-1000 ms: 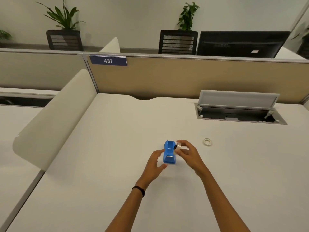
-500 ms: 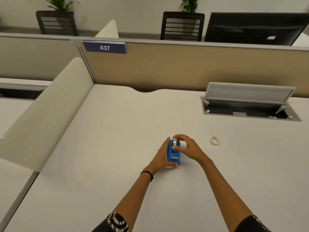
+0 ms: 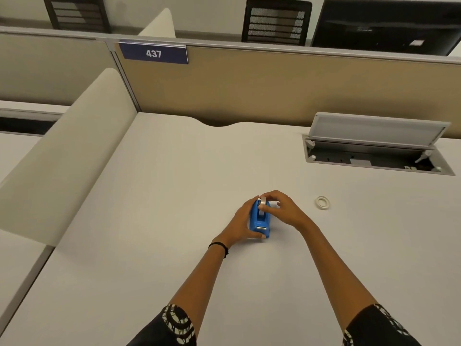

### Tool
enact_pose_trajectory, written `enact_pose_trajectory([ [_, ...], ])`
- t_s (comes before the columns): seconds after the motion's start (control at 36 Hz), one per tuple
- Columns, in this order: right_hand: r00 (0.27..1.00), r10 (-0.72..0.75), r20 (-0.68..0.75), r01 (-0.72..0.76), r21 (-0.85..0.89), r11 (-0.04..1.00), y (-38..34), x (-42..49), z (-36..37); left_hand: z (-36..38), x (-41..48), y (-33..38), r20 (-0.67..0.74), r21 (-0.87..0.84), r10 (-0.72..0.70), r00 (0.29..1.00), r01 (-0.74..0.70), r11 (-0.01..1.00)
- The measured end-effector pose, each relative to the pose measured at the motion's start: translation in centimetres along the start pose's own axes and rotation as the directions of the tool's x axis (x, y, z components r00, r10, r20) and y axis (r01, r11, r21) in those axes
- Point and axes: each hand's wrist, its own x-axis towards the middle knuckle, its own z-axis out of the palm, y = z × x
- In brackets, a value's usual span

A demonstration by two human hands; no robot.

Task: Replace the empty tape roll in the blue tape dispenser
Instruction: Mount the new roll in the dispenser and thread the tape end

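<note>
At the middle of our desk [image 3: 154,221], the blue tape dispenser [image 3: 259,222] stands with its long axis running away from us, cutter end nearest. Our left hand [image 3: 240,224] wraps the dispenser's left side and near corner, holding it steady against the surface. Our right hand [image 3: 283,208] comes in from the right, fingertips pinched on a white tape roll [image 3: 262,205] that sits upright in the slot at the dispenser's top, edge-on to us; whether it is fully seated we cannot tell. We judge the coming move to be a straight press down along that slot, the right hand being the one on the roll. Well off to the right lies a flat white ring [image 3: 322,203], likely the spent core. Beyond, the pale desktop is otherwise bare up to an open cable hatch [image 3: 374,151] and a tan partition [image 3: 274,88] bearing a sign, 437 [image 3: 153,53]. Chairs and a dark monitor [image 3: 384,26] stand behind.
</note>
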Motion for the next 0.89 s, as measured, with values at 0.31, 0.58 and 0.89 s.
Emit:
enact_pose_trajectory([
  [0.31, 0.998, 0.011, 0.066, -0.008, -0.051, 0.999, -0.2, 0.4, -0.5, 0.0, 0.3, -0.6, 0.011, -0.013, -0.017, 1.000, 0.017, 1.000],
  [0.58, 0.992, -0.036, 0.118, 0.059, -0.195, 0.979, -0.8, 0.3, -1.0, 0.2, 0.4, -1.0, 0.010, -0.021, -0.009, 1.000, 0.009, 1.000],
  [0.89, 0.987, -0.109, 0.115, 0.134, -0.238, 0.962, -1.2, -0.4, -1.0, 0.4, 0.4, -1.3, 0.003, -0.017, -0.004, 1.000, 0.004, 1.000],
])
